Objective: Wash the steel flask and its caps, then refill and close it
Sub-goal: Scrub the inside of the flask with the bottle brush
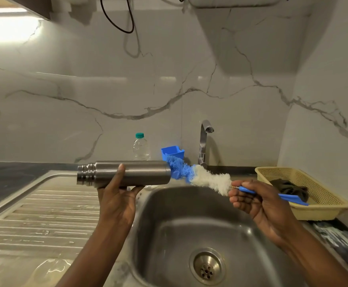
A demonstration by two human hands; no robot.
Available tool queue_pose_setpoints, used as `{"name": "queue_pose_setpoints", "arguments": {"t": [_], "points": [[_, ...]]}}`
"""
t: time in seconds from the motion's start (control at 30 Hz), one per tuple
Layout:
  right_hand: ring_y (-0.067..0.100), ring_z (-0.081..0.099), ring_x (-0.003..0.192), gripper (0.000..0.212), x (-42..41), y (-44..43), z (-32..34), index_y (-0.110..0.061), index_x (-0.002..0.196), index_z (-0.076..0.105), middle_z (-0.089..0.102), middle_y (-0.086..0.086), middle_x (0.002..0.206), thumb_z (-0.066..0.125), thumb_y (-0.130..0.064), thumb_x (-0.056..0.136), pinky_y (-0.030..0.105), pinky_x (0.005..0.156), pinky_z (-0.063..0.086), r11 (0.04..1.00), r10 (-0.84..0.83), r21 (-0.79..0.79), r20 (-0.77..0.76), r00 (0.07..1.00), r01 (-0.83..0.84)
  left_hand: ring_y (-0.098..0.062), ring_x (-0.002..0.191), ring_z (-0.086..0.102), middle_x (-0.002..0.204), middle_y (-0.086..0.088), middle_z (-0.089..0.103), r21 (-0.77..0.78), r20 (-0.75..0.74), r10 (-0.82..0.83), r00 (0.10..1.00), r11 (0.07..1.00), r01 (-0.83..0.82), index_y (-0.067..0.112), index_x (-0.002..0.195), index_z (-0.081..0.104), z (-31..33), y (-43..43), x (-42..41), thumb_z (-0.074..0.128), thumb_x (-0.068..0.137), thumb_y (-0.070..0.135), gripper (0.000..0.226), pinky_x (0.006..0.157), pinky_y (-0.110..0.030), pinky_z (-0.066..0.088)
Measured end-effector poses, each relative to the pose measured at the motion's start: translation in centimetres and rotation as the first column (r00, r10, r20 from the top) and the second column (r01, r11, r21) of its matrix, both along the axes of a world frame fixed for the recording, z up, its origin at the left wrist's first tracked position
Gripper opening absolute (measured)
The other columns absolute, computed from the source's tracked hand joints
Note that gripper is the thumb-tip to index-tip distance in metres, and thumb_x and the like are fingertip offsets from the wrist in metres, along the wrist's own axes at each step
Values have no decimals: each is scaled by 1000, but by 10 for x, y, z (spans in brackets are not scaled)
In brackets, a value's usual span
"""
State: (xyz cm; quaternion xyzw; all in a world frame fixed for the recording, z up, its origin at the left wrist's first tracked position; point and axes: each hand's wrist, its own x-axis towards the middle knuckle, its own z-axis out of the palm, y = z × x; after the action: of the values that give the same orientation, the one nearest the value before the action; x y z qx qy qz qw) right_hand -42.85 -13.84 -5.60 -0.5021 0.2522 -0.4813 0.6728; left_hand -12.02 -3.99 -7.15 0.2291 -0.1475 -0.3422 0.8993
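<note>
Left hand [117, 201], fingers and thumb curled round the middle of the cylindrical brushed-steel flask [140, 172], holds it level above the far left rim of the stainless-steel sink basin [165, 206], long axis running left to right, ringed end to the left, plain end to the right. Right hand [249, 199], further right and slightly nearer, pinches the thin blue handle of the blue-and-white bristled bottle brush [206, 178], whose blue tip meets the flask's right end, brush and flask lying almost in one line; which end is the mouth cannot be told
</note>
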Motion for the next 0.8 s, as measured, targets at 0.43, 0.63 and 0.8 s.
{"name": "queue_pose_setpoints", "arguments": {"t": [0.43, 0.63, 0.8], "points": [[30, 74, 69, 28, -6, 1, 4, 10, 104, 69, 73, 32, 88, 46, -5, 104, 30, 60, 63, 995, -30, -101, -91, 995, 21, -33, 133, 62, 145, -13, 63, 24, 6, 18, 1000, 1000, -18, 26, 140, 57, 3, 0, -4, 76, 88, 12, 57, 97, -63, 58], [38, 75, 77, 28, 3, 7, -3, 9, 106, 69, 73, 34, 92, 47, -7, 105, 34, 67, 65, 990, -16, -141, -175, 984, -9, -27, 131, 64, 143, -11, 64, 42, 64, 24, 998, 999, -26, 22, 141, 54, 4, -3, -19, 72, 91, 6, 56, 94, -66, 58], [37, 74, 74, 28, -14, 1, 12, 10, 104, 69, 72, 35, 90, 46, -6, 105, 34, 65, 65, 979, -36, -206, -151, 988, 4, -29, 131, 63, 144, -11, 64, 41, 56, 44, 997, 998, -47, 26, 137, 57, 7, 1, -9, 74, 89, 7, 55, 92, -62, 59]]}}
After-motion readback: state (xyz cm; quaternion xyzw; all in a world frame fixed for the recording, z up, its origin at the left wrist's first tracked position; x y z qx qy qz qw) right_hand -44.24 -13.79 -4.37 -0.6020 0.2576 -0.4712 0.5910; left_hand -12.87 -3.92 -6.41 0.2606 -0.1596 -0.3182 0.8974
